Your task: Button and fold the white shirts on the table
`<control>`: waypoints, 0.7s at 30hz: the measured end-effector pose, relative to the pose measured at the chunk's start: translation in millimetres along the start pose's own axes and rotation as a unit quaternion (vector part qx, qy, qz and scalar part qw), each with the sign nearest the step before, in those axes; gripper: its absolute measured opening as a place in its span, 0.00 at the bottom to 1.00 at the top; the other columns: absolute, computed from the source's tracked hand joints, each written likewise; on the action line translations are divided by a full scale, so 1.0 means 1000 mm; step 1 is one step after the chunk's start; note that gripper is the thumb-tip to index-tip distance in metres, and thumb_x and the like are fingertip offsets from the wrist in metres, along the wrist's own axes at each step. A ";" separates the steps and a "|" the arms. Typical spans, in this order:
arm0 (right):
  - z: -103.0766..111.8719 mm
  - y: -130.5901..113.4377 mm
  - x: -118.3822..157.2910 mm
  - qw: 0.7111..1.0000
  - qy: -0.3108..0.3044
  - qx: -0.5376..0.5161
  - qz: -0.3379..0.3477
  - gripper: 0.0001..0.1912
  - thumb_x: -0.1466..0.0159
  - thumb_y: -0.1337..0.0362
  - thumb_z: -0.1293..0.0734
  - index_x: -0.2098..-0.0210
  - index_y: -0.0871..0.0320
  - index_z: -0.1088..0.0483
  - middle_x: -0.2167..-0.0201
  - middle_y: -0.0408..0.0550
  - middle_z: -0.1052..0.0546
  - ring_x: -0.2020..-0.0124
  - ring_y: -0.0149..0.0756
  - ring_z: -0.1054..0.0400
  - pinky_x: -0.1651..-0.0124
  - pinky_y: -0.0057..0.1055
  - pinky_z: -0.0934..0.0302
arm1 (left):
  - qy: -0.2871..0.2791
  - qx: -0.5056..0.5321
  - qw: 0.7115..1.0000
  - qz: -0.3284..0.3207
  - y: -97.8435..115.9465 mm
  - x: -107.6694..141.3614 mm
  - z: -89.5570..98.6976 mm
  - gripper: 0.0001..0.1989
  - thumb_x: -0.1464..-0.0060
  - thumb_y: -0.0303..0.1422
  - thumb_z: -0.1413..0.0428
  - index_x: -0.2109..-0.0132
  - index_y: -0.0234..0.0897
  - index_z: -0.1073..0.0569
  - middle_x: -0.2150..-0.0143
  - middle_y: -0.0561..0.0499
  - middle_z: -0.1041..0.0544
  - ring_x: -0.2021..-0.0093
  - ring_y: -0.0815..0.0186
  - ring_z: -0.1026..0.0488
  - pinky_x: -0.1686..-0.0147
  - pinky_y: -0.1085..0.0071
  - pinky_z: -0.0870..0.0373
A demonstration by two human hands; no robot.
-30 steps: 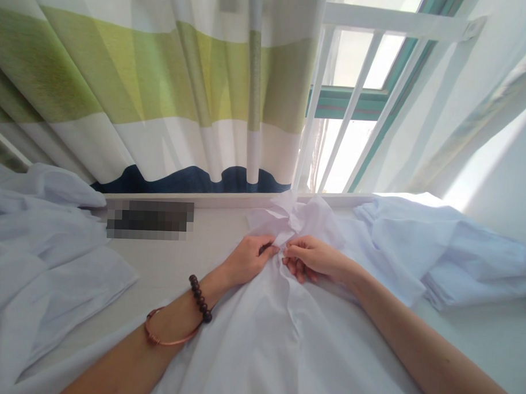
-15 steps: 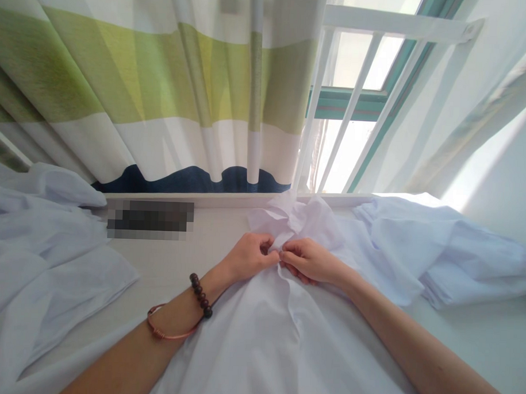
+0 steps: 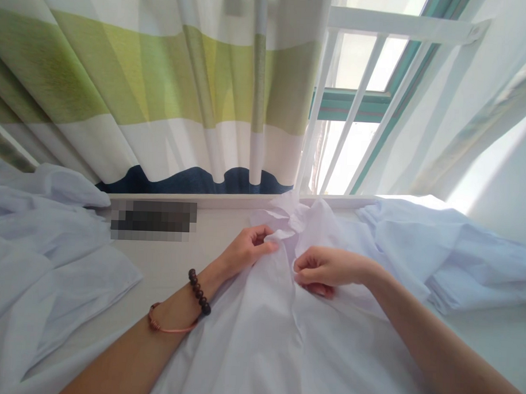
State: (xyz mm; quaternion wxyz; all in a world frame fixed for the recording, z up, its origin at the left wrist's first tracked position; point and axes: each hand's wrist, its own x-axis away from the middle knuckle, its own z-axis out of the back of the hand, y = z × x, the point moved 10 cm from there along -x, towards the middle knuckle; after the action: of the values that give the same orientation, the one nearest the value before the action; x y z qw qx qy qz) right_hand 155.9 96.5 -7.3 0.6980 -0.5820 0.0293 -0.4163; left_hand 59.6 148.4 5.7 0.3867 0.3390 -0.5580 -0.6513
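A white shirt (image 3: 262,329) lies spread in front of me, its collar end pointing away and its front edges parted near the top. My left hand (image 3: 249,248) pinches one front edge just below the collar, between thumb and fingers. A little lower and to the right, my right hand (image 3: 332,267) is closed on the opposite edge. A narrow gap of cloth shows between the two hands. Any buttons are too small to make out. On my left wrist are a dark bead bracelet (image 3: 199,291) and a thin copper-coloured band (image 3: 172,330).
Crumpled white cloth (image 3: 62,253) lies at the left, and more folded white cloth (image 3: 463,250) at the right. A blurred dark patch (image 3: 154,216) sits near the back ledge. Behind hang a striped green and white curtain (image 3: 164,73) and a white railing (image 3: 352,108) before a window.
My hands, which met at the shirt's front, have drawn apart. The right moved right and slightly down; the left shifted slightly up. The shirt's edges now part between them.
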 end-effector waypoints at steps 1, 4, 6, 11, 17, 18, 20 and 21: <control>-0.008 0.000 0.004 0.999 -0.043 0.012 -0.010 0.12 0.42 0.68 0.39 0.82 0.58 0.39 0.87 0.36 0.34 0.86 0.23 0.41 0.82 0.19 0.46 | -0.004 0.004 1.000 0.009 -0.001 0.001 0.000 0.12 0.53 0.39 0.42 0.66 0.35 0.30 0.73 0.54 0.28 0.76 0.70 0.33 0.77 0.76 0.38; -0.018 0.002 0.012 0.995 -0.092 0.033 -0.034 0.13 0.42 0.67 0.38 0.82 0.58 0.38 0.85 0.37 0.31 0.85 0.22 0.39 0.81 0.18 0.44 | -0.013 -0.012 1.000 0.017 0.000 0.002 0.000 0.10 0.54 0.38 0.43 0.68 0.36 0.32 0.77 0.58 0.34 0.81 0.75 0.42 0.82 0.77 0.47; -0.016 0.007 0.014 0.994 -0.096 0.032 -0.047 0.13 0.41 0.63 0.36 0.80 0.59 0.35 0.84 0.38 0.30 0.84 0.23 0.37 0.81 0.18 0.44 | -0.019 -0.021 1.000 0.012 0.002 0.002 -0.002 0.09 0.55 0.36 0.44 0.69 0.36 0.33 0.78 0.59 0.36 0.82 0.75 0.44 0.83 0.77 0.49; 0.018 0.010 0.014 0.999 0.021 0.018 -0.047 0.26 0.38 0.45 0.39 0.77 0.61 0.31 0.87 0.41 0.31 0.87 0.24 0.39 0.85 0.19 0.48 | -0.031 -0.049 0.998 -0.023 0.004 -0.001 -0.008 0.08 0.58 0.33 0.46 0.68 0.36 0.34 0.75 0.57 0.34 0.76 0.71 0.36 0.77 0.77 0.40; 0.059 0.010 0.016 0.964 0.237 0.099 -0.071 0.22 0.37 0.47 0.39 0.77 0.58 0.34 0.90 0.39 0.34 0.89 0.25 0.43 0.85 0.23 0.50 | -0.013 -0.129 0.991 -0.044 0.002 -0.004 -0.005 0.10 0.57 0.31 0.47 0.64 0.35 0.30 0.69 0.53 0.27 0.71 0.67 0.31 0.73 0.74 0.35; 0.057 0.011 0.015 0.959 0.237 0.129 -0.082 0.20 0.38 0.48 0.37 0.77 0.57 0.35 0.90 0.39 0.33 0.89 0.26 0.42 0.84 0.24 0.49 | -0.006 -0.139 0.989 -0.048 0.003 -0.004 -0.004 0.11 0.57 0.30 0.47 0.63 0.35 0.30 0.69 0.52 0.27 0.71 0.67 0.31 0.72 0.74 0.34; 0.049 0.015 0.012 0.955 0.210 0.181 -0.109 0.17 0.42 0.51 0.34 0.77 0.56 0.35 0.90 0.40 0.32 0.89 0.29 0.40 0.83 0.26 0.48 | 0.008 -0.159 0.986 -0.055 0.005 -0.004 -0.003 0.11 0.56 0.30 0.48 0.62 0.35 0.29 0.68 0.52 0.26 0.70 0.67 0.30 0.71 0.74 0.34; 0.045 0.017 0.012 0.951 0.196 0.204 -0.123 0.15 0.43 0.53 0.33 0.78 0.56 0.36 0.90 0.40 0.32 0.89 0.30 0.40 0.83 0.26 0.48 | 0.012 -0.168 0.984 -0.056 0.005 -0.004 -0.003 0.11 0.56 0.30 0.48 0.62 0.35 0.29 0.67 0.52 0.26 0.70 0.67 0.30 0.70 0.73 0.33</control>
State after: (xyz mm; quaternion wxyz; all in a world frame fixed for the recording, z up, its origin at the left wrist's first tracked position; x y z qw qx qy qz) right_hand 196.7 124.3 -2.3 0.7259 -0.3332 0.0078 -0.6016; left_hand 65.0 150.0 10.2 0.4081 0.3079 -0.4161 -0.7520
